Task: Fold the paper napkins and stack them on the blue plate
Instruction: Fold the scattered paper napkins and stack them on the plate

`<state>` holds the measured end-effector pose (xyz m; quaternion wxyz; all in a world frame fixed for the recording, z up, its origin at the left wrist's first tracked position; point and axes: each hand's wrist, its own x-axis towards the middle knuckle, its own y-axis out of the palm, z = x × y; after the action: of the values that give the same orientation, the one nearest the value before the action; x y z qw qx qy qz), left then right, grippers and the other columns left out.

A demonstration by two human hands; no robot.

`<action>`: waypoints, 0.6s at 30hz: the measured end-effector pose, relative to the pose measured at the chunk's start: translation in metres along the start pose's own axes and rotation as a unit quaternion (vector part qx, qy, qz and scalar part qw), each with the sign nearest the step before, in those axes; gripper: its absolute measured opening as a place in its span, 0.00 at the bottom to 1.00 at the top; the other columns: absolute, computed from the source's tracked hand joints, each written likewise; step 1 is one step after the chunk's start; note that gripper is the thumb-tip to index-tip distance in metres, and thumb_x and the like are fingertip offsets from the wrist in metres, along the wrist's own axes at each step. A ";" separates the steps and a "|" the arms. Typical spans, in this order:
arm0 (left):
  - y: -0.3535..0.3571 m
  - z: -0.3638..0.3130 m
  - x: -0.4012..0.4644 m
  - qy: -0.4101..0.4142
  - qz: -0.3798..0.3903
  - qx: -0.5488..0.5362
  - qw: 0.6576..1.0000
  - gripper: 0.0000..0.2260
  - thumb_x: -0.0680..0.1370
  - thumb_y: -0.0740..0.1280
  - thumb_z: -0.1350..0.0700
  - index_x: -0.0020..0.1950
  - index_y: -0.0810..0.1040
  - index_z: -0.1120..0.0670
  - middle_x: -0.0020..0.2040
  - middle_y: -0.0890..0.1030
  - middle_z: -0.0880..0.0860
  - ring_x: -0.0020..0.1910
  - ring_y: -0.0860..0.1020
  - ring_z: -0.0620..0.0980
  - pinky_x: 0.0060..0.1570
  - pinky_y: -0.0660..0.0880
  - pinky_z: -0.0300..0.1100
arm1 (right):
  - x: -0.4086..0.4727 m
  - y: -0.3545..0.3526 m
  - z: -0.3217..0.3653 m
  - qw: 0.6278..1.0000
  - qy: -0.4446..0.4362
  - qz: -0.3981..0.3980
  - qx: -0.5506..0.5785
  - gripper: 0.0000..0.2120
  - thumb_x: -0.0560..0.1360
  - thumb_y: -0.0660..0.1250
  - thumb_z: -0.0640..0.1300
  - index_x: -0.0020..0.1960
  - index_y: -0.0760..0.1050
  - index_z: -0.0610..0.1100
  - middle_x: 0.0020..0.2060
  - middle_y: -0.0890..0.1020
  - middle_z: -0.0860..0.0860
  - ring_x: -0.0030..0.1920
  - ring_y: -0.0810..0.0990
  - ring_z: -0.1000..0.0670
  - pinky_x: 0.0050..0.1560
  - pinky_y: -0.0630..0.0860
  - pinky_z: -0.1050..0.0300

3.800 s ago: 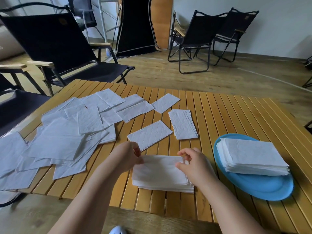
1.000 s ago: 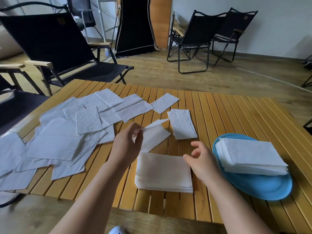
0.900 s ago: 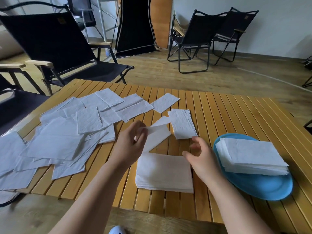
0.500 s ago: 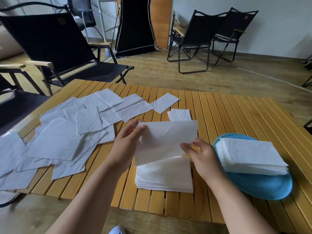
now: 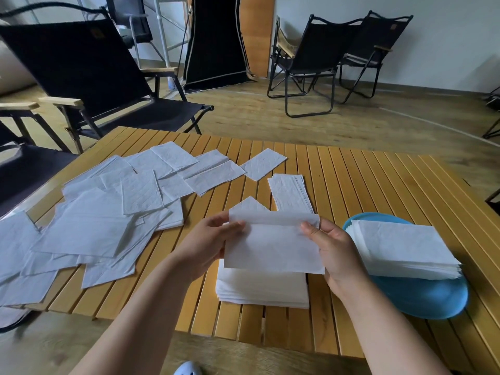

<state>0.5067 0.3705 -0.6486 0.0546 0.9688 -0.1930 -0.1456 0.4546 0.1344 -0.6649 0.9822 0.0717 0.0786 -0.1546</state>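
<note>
Both hands, left hand (image 5: 209, 240) and right hand (image 5: 334, 249), are pinching a white folded paper napkin (image 5: 273, 246) by its ends, holding it above a white napkin stack (image 5: 262, 289) lying just left of the round blue plate (image 5: 422, 300) on the slatted wooden table (image 5: 365, 185).

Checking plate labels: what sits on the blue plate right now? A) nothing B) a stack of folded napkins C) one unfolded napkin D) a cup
B: a stack of folded napkins rests on the blue plate, while both hands hold another napkin above a second stack on the table.
</note>
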 end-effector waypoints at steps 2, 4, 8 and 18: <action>-0.002 0.000 0.001 0.007 0.004 -0.034 0.999 0.11 0.81 0.65 0.59 0.60 0.83 0.59 0.58 0.84 0.61 0.54 0.83 0.58 0.48 0.82 0.47 | -0.001 0.001 0.004 0.998 0.023 0.010 0.054 0.08 0.79 0.69 0.43 0.56 0.83 0.47 0.52 0.86 0.46 0.53 0.85 0.44 0.47 0.81 0.49; -0.004 -0.002 0.001 0.014 0.016 -0.052 0.998 0.12 0.82 0.62 0.62 0.58 0.84 0.60 0.57 0.84 0.61 0.54 0.83 0.58 0.49 0.82 0.47 | -0.002 -0.001 0.008 0.997 0.030 0.017 0.072 0.08 0.78 0.67 0.41 0.56 0.82 0.47 0.51 0.86 0.46 0.52 0.85 0.45 0.46 0.80 0.50; -0.003 -0.002 0.000 0.033 0.012 -0.034 0.999 0.15 0.83 0.56 0.65 0.52 0.83 0.64 0.47 0.85 0.59 0.44 0.83 0.52 0.41 0.80 0.40 | -0.005 -0.004 0.012 0.998 0.011 0.015 0.061 0.09 0.80 0.62 0.45 0.53 0.81 0.47 0.44 0.85 0.47 0.52 0.83 0.44 0.42 0.79 0.54; -0.011 0.008 0.007 0.062 -0.022 0.131 0.989 0.04 0.78 0.71 0.59 0.51 0.85 0.56 0.48 0.86 0.55 0.48 0.83 0.52 0.51 0.79 0.49 | -0.002 -0.005 0.001 0.975 -0.095 -0.004 -0.198 0.06 0.75 0.74 0.47 0.51 0.81 0.52 0.41 0.86 0.56 0.48 0.83 0.55 0.41 0.77 0.66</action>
<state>0.5142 0.3774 -0.6597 -0.0643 0.9788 -0.1853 -0.0597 0.4515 0.1303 -0.6641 0.9792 -0.1399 0.0139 -0.1463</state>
